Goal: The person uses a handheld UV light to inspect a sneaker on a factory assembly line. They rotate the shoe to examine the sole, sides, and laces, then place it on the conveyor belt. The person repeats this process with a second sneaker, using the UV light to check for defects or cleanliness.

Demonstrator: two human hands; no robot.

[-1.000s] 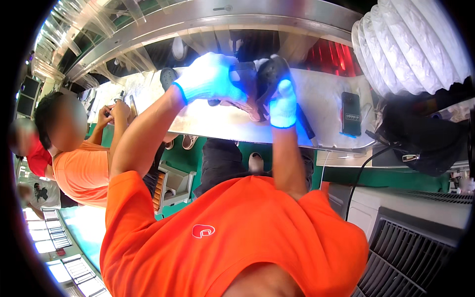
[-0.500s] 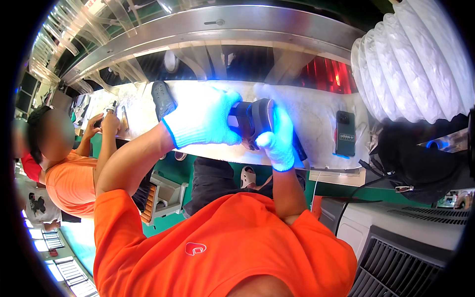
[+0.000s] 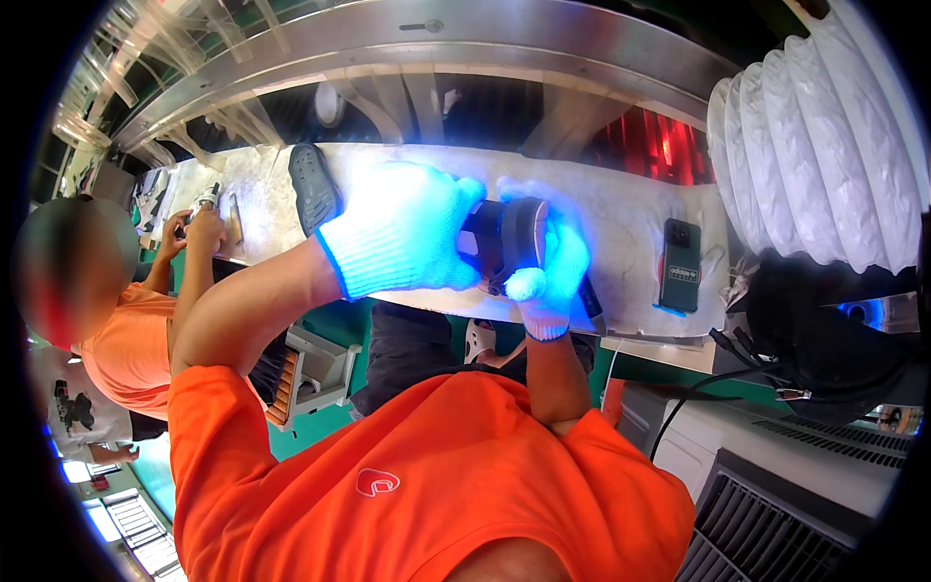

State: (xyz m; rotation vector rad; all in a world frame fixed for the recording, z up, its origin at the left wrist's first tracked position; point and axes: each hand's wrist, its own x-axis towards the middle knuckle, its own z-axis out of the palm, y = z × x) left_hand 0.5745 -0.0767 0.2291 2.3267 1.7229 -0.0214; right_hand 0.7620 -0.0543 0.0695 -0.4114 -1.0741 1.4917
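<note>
Between my gloved hands, above the bench's front edge, is a dark grey clog-like shoe with a thick sole. My left hand is closed on its left part, the fingers largely lost in glare. My right hand grips the sole's right side, thumb bent in below. Both gloves are knitted and glow bright blue-white under strong light. Left of my left hand, another dark clog-like shoe with holes lies on the bench. Just beside my right wrist rests a dark slim object, partly hidden, its kind unclear.
The pale bench carries a dark phone on the right. A white ribbed duct hangs at the far right, above a black bag. A metal rail spans the back. At left, a co-worker's hands handle a small item.
The view has shifted slightly, moving the bench and its things a little in the picture. Both hands keep hold of the shoe, which appears slightly turned.
</note>
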